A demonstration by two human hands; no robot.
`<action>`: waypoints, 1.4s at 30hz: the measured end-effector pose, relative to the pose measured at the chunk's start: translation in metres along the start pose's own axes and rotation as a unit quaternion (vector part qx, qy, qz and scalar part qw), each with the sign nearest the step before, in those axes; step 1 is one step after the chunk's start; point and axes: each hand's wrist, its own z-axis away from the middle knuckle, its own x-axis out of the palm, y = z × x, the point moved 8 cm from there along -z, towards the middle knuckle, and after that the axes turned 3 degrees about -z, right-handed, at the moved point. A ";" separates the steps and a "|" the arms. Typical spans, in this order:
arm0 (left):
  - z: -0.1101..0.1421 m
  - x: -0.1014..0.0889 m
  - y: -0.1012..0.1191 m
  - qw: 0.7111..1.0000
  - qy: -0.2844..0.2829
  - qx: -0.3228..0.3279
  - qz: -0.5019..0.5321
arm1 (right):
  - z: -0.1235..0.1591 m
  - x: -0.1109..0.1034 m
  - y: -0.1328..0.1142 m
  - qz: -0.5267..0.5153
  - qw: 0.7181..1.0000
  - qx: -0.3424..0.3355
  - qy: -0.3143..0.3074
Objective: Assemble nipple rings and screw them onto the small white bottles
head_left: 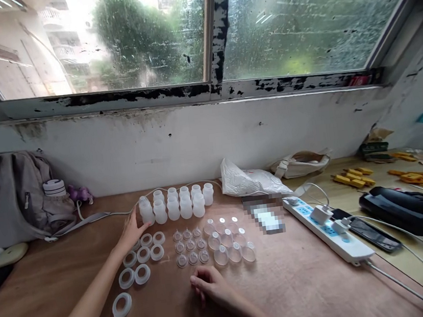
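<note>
Head view is showing me my left hand [130,234] at the left end of two rows of frosted bottles [173,209] on the far side of the table [308,290]. Its fingers are curving partway closed around the leftmost near bottle [147,213], thumb sitting low on the near side. My right hand [213,283] is resting nearer, just on the near side of the nipples [193,257], with its fingers loosely curling; I'm not making out anything in it, but the curl is hiding the palm, so I cannot tell

For this grip, I'm judging that light, even pressure low on the body is suiting soft-looking walls, and that lifting straight up is sparing the neighbours, which are standing close enough to topple. Keeping the wrist high is also protecting the loose rings [143,255] lying on the near side of that hand

The bottles are standing upright, and their cloudy walls are keeping me from telling whether they are holding anything. Right of the nipples, clear domed caps [234,252] are lying in rows, and I'm seeing nothing inside them
</note>
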 end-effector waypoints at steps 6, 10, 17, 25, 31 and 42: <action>0.084 -0.032 0.020 0.995 0.033 0.082 -0.041 | 0.012 -0.022 -0.029 0.172 0.961 -0.152 0.157; 0.144 -0.048 0.013 0.993 0.057 0.084 -0.068 | 0.019 -0.029 -0.038 0.223 0.929 -0.198 0.219; 0.192 -0.044 -0.009 0.996 0.025 0.035 -0.077 | 0.005 -0.035 -0.029 0.285 0.920 -0.169 0.208; 0.200 -0.030 0.033 0.997 0.008 0.053 0.051 | 0.008 -0.029 -0.035 0.281 0.924 -0.184 0.182; 0.170 0.006 0.088 0.978 -0.032 0.123 0.168 | 0.015 -0.024 -0.038 0.309 0.904 -0.219 0.200; 0.154 0.041 0.111 0.956 -0.040 0.192 0.218 | 0.025 -0.020 -0.041 0.238 0.912 -0.257 0.212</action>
